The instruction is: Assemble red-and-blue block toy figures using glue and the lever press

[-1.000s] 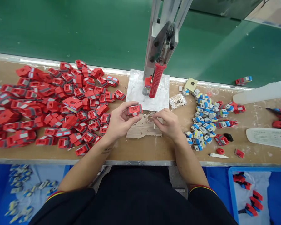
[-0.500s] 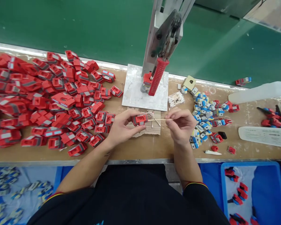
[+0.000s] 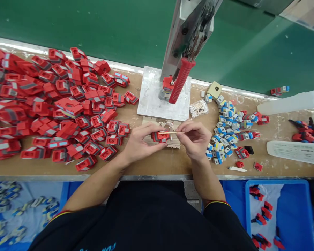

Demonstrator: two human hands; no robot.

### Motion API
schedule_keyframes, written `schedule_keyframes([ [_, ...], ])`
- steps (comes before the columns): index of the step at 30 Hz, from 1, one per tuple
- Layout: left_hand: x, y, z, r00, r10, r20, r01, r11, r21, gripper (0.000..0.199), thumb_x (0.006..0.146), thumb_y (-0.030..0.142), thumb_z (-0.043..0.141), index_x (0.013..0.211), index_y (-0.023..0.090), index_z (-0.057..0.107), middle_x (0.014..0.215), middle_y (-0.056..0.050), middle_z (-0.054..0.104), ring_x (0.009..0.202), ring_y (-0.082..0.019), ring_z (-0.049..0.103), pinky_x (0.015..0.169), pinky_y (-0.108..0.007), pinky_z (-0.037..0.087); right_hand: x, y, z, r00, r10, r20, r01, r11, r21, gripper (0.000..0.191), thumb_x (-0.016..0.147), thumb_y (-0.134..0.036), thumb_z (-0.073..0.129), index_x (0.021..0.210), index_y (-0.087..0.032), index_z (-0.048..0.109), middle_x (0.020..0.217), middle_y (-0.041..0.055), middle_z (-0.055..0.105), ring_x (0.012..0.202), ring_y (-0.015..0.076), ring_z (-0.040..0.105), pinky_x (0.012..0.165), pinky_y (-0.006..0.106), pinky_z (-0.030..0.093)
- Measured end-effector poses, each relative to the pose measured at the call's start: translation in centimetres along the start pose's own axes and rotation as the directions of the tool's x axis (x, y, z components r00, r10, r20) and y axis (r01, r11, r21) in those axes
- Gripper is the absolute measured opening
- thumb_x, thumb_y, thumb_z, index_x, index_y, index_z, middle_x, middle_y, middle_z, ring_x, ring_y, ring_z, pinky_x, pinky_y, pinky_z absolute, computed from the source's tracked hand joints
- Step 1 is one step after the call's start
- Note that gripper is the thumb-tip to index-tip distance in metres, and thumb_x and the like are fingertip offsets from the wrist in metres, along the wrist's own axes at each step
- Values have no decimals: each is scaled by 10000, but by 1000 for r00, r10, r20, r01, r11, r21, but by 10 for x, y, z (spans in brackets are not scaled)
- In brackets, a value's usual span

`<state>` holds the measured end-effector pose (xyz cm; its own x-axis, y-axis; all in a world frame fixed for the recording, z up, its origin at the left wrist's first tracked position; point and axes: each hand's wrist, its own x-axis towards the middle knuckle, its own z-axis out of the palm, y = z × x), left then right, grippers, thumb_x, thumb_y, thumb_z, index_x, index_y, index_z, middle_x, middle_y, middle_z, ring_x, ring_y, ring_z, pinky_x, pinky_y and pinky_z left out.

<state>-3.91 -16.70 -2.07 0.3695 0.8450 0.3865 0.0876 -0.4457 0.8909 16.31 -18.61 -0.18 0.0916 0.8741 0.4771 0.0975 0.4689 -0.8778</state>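
Observation:
My left hand (image 3: 139, 142) grips a hollow red plastic toy part (image 3: 156, 137) with grey trim between thumb and fingers. Pinched in my right hand (image 3: 195, 138) is a thin wooden-stick cotton swab (image 3: 172, 132). Its far end lies over the open side of the red part; I cannot tell whether the tip touches the inside. Both hands are above a piece of cardboard (image 3: 174, 143) at the front of the metal press plate (image 3: 149, 94).
Many similar red parts (image 3: 68, 104) cover the left. A press with a red handle (image 3: 181, 80) stands behind my hands. Rightward lie a bag of swabs (image 3: 199, 108), small blue-white-yellow parts (image 3: 226, 120), and a white knife (image 3: 237, 169). Blue trays (image 3: 298, 216) sit below the table edge.
My right hand has moved left, bringing the swab's end across the red part. The red part has tilted slightly in my left hand. The whole view has shifted a little.

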Motion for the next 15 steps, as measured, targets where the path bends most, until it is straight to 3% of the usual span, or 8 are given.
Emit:
schedule_keyframes([
  [7,0,1,-2,999,-52,2,52,999,10,255,870,332,901,1089,236,815,980,-65,849,867,-218,789,831,-365,649,0,-1,-3,1000,-19,-8,18,995,-100,177,957,-342,794,852,-270,671,751,8,765,660,173,689,572,329,529],
  [15,-1,-2,-2,998,-30,-51,33,998,48,291,856,341,919,1111,239,821,974,-59,830,868,-206,770,821,-347,638,2,0,-9,998,-67,-18,62,981,-185,169,948,-337,784,838,-278,670,713,4,759,630,177,674,540,341,517],
])
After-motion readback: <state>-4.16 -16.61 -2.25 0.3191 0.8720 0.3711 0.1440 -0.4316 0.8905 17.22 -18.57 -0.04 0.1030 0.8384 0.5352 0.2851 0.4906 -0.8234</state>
